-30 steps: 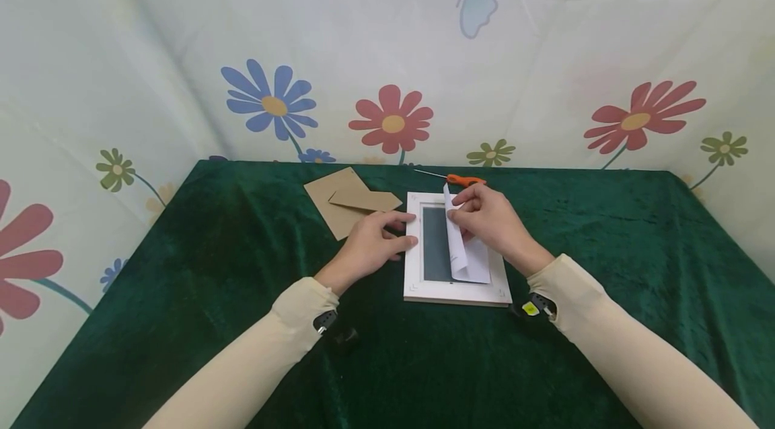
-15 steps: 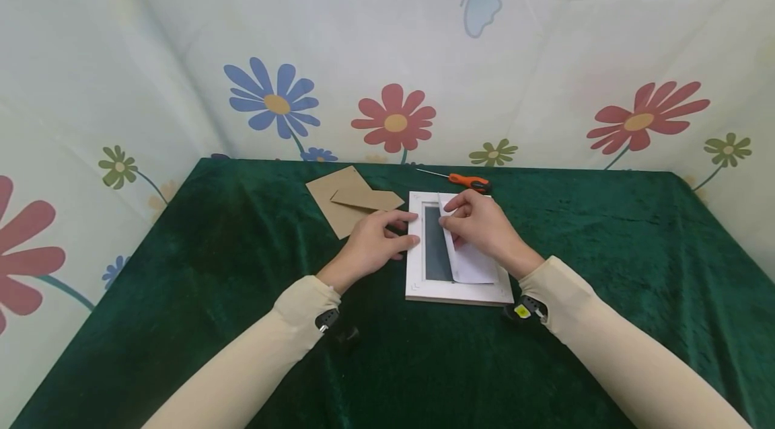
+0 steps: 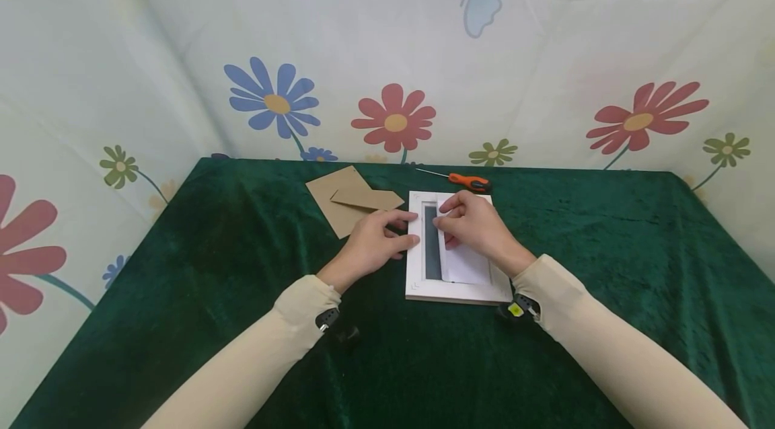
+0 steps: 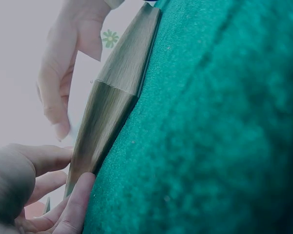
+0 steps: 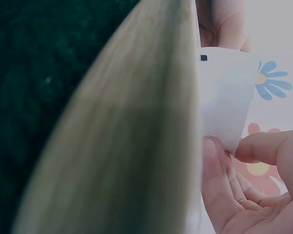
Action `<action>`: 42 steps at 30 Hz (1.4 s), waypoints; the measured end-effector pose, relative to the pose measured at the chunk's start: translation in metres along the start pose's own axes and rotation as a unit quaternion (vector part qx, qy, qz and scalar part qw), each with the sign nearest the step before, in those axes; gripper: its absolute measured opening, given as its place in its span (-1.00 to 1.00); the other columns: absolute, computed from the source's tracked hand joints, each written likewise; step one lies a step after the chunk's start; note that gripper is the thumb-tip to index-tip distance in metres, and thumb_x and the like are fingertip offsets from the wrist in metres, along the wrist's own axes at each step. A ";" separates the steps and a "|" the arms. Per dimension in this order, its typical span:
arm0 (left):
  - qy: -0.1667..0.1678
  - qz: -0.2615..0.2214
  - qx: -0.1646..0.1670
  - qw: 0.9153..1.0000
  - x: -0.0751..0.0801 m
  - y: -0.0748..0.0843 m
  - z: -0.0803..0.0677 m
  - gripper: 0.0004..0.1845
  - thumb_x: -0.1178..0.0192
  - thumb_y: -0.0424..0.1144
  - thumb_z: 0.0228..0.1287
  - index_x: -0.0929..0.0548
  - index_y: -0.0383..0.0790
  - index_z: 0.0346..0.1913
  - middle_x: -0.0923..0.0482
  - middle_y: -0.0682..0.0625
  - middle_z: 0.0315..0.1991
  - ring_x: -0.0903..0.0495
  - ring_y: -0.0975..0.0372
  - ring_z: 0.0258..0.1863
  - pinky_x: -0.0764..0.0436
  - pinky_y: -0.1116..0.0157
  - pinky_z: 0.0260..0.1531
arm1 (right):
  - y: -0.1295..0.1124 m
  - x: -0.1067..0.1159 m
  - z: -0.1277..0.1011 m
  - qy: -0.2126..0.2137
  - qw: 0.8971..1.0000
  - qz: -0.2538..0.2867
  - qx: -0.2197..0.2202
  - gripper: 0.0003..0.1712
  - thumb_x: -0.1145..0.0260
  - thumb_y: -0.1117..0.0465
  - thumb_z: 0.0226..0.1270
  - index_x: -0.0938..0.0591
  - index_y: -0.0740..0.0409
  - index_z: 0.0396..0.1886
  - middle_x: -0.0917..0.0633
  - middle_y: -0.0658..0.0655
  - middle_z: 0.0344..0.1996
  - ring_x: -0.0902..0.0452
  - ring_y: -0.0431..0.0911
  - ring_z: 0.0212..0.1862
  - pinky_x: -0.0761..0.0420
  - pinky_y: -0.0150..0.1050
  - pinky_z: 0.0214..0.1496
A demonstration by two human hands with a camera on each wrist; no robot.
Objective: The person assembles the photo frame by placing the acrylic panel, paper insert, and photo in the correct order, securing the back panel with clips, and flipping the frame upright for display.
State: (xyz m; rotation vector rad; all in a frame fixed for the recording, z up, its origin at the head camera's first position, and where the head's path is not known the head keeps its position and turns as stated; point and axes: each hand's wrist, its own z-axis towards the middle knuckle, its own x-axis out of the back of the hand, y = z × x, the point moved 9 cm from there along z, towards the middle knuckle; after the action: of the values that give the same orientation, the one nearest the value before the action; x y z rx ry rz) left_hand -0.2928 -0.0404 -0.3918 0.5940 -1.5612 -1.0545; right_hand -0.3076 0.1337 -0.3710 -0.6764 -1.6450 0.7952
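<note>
A white picture frame [image 3: 451, 291] lies on the green cloth, and its wooden side [image 4: 110, 109] shows in the left wrist view. Inside it, a dark grey panel [image 3: 432, 251] is visible as a narrow strip at the left. A white paper sheet [image 3: 469, 269] covers the rest of the opening. My left hand [image 3: 371, 241] holds the frame's left edge, thumb and index finger touching it. The fingers of my right hand [image 3: 478, 224] pinch the sheet's left edge; in the right wrist view the paper [image 5: 227, 92] stands up from the frame between thumb and fingers.
Left of the frame lies a brown backing board [image 3: 329, 204] with its stand leg [image 3: 369, 200] sticking out. Behind the frame rests an orange-and-black screwdriver [image 3: 469, 181]. A flowered backdrop [image 3: 327, 5] rises beyond the table's far edge.
My right hand has moved left with the sheet's edge and lowered it, so the paper now lies flatter and covers more of the dark panel. The left hand stays on the frame.
</note>
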 end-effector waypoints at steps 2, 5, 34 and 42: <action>0.000 0.000 0.001 1.000 0.000 0.000 0.000 -0.48 -0.43 -0.22 0.44 -0.64 -0.11 0.41 -0.58 -0.14 0.16 -0.73 0.15 -0.19 -0.76 0.31 -0.18 | 0.000 -0.001 0.001 0.000 1.000 -0.001 -0.001 -0.62 -0.39 0.21 0.54 -0.53 0.27 0.20 -0.77 0.20 -0.24 -0.76 -0.05 -0.37 -0.77 -0.23 -0.17; 0.000 0.000 0.002 1.000 0.000 -0.001 0.001 -0.48 -0.43 -0.21 0.44 -0.64 -0.10 0.41 -0.57 -0.14 0.17 -0.73 0.15 -0.19 -0.76 0.31 -0.17 | 0.000 -0.003 0.002 -0.001 1.000 -0.002 -0.004 -0.60 -0.41 0.20 0.54 -0.53 0.26 0.21 -0.77 0.20 -0.25 -0.76 -0.05 -0.36 -0.77 -0.22 -0.16; 0.004 -0.001 -0.008 1.000 0.001 0.001 0.001 -0.50 -0.43 -0.22 0.44 -0.65 -0.12 0.39 -0.59 -0.14 0.16 -0.74 0.17 -0.20 -0.76 0.31 -0.20 | -0.007 -0.011 0.002 -0.038 0.998 -0.044 0.031 -0.61 -0.46 0.20 0.48 -0.60 0.29 0.16 -0.74 0.16 -0.28 -0.68 -0.05 -0.35 -0.68 -0.26 -0.23; 0.003 0.000 -0.007 1.000 0.000 0.000 0.001 -0.49 -0.44 -0.21 0.43 -0.65 -0.12 0.39 -0.59 -0.14 0.15 -0.74 0.16 -0.19 -0.76 0.31 -0.20 | -0.010 -0.005 -0.004 -0.032 0.998 -0.026 0.050 -0.64 -0.44 0.19 0.50 -0.64 0.26 0.17 -0.75 0.16 -0.21 -0.69 -0.03 -0.32 -0.71 -0.24 -0.19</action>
State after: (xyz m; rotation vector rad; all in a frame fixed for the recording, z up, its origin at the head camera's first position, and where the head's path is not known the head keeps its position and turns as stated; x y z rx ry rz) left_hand -0.2933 -0.0400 -0.3923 0.5878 -1.5477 -1.0624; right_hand -0.3030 0.1240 -0.3660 -0.5411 -1.6622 0.8631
